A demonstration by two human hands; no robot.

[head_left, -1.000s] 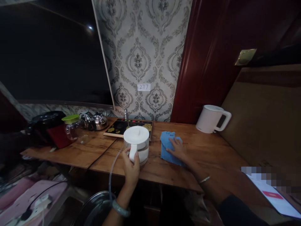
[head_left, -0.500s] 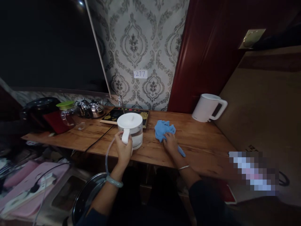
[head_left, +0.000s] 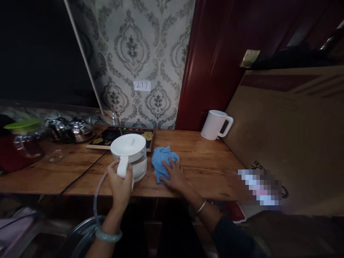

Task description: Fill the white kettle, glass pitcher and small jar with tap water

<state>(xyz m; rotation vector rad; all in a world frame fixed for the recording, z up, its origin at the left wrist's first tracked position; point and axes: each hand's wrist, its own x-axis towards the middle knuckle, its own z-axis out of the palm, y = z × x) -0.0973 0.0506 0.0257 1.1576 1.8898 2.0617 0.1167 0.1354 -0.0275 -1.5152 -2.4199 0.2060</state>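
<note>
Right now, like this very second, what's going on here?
A person is busy with both hands. The left hand holds a jug by its handle. The right hand is spread over a blue cloth on the table. A hot plate sits behind the jug, and a white kettle stands farther back on the right.

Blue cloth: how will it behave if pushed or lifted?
The cloth likely hangs floppy if lifted: it lies in crumpled folds. Pushed by the right hand, it should bunch or slide rather than roll, having no firm shape. Probably light for its bulk, mostly loose folds; can't tell if wet.
</note>
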